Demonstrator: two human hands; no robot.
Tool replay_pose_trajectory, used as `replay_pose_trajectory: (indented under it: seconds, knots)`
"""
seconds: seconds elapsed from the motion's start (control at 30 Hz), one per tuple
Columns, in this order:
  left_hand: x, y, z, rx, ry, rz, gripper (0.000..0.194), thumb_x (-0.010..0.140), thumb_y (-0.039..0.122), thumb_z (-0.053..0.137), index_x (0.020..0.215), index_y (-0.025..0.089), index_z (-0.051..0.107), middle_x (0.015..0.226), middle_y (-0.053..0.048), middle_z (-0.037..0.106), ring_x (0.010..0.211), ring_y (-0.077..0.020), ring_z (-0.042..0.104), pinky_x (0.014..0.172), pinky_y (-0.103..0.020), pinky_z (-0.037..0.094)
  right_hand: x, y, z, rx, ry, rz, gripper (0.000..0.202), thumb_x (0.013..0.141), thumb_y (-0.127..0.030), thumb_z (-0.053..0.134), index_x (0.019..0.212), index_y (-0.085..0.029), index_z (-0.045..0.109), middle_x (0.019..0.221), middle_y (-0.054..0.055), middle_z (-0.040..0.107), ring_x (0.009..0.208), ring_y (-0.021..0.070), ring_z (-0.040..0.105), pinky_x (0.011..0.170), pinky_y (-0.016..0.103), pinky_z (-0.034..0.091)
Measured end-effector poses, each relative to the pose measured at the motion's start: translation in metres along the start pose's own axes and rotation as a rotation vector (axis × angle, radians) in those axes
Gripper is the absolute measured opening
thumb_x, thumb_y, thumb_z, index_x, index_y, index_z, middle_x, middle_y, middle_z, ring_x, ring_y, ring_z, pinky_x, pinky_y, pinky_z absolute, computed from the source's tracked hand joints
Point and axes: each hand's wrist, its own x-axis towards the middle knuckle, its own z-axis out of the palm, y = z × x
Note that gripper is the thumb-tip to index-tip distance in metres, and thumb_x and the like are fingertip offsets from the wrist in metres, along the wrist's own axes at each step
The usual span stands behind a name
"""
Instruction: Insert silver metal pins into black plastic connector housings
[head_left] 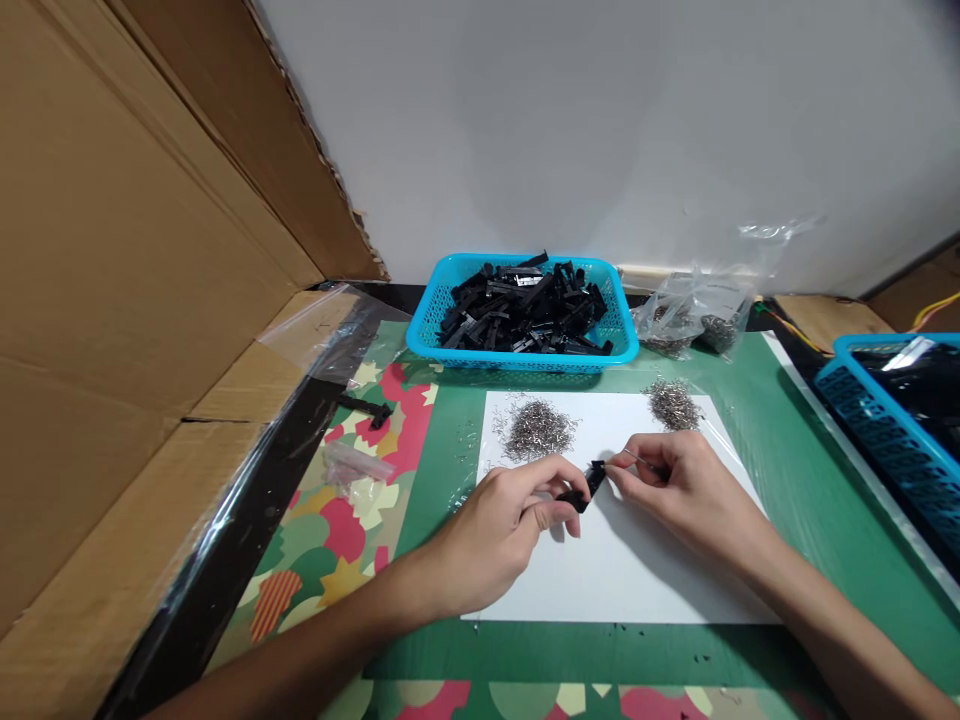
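My left hand (517,520) pinches a small black plastic part (592,482) between thumb and fingers, tilted above a white sheet (637,580). At the part's upper right end, the thumb and a finger of my right hand (679,480) are pressed together. A thin metal tool (636,457), perhaps tweezers, shows in that hand; most of it is covered by the fingers. Any tiny piece at its tip is too small to make out. Beyond the hands lie a heap of small metal pins or springs (538,430) and a smaller heap of similar bits (673,405).
A blue basket (521,360) heaped with black parts stands at the back; another blue basket (892,420) is at the right. Clear bags (697,310) of metal bits lie behind. A black part (367,408) and a small plastic bag (356,465) lie left, near cardboard (150,220).
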Motion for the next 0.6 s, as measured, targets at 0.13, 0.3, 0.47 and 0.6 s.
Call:
replay_pose_trajectory:
  seconds: [0.13, 0.3, 0.47, 0.6]
  knots:
    - [0.0, 0.001, 0.0, -0.046, -0.01, -0.008, 0.02, 0.105, 0.017, 0.052, 0.117, 0.024, 0.066, 0.098, -0.001, 0.076, 0.095, -0.0183, 0.075, 0.082, -0.029, 0.05, 0.0, 0.003, -0.01, 0.022, -0.012, 0.051, 0.044, 0.094, -0.057, 0.065, 0.092, -0.017, 0.082, 0.052, -0.005, 0.041, 0.051, 0.012, 0.029, 0.048, 0.028, 0.017]
    - [0.0, 0.003, -0.002, 0.001, -0.011, -0.014, 0.022, 0.107, 0.019, 0.051, 0.121, 0.025, 0.066, 0.095, 0.0, 0.077, 0.091, -0.0175, 0.072, 0.074, -0.027, 0.046, 0.0, 0.011, -0.015, 0.178, 0.282, 0.106, 0.055, 0.096, -0.066, 0.066, 0.104, -0.014, 0.082, 0.05, -0.006, 0.038, 0.047, 0.0117, 0.028, 0.045, 0.028, 0.018]
    - [0.003, -0.007, -0.004, 0.217, -0.007, 0.083, 0.042, 0.108, 0.018, 0.046, 0.142, 0.035, 0.066, 0.096, 0.003, 0.078, 0.09, -0.0161, 0.069, 0.083, -0.027, 0.047, -0.001, 0.007, -0.005, 0.398, 0.423, -0.177, 0.059, 0.112, -0.059, 0.036, 0.116, -0.02, 0.079, 0.072, 0.003, 0.061, 0.07, 0.0186, 0.058, 0.068, 0.032, 0.047]
    - [0.003, -0.016, -0.004, 0.321, -0.042, 0.17, 0.059, 0.1, 0.003, 0.043, 0.143, 0.037, 0.065, 0.104, 0.003, 0.078, 0.097, -0.0151, 0.073, 0.089, -0.026, 0.05, 0.001, 0.007, 0.001, 0.312, 0.405, -0.254, 0.069, 0.111, -0.064, 0.031, 0.099, -0.02, 0.083, 0.077, 0.005, 0.062, 0.072, 0.0181, 0.059, 0.067, 0.031, 0.047]
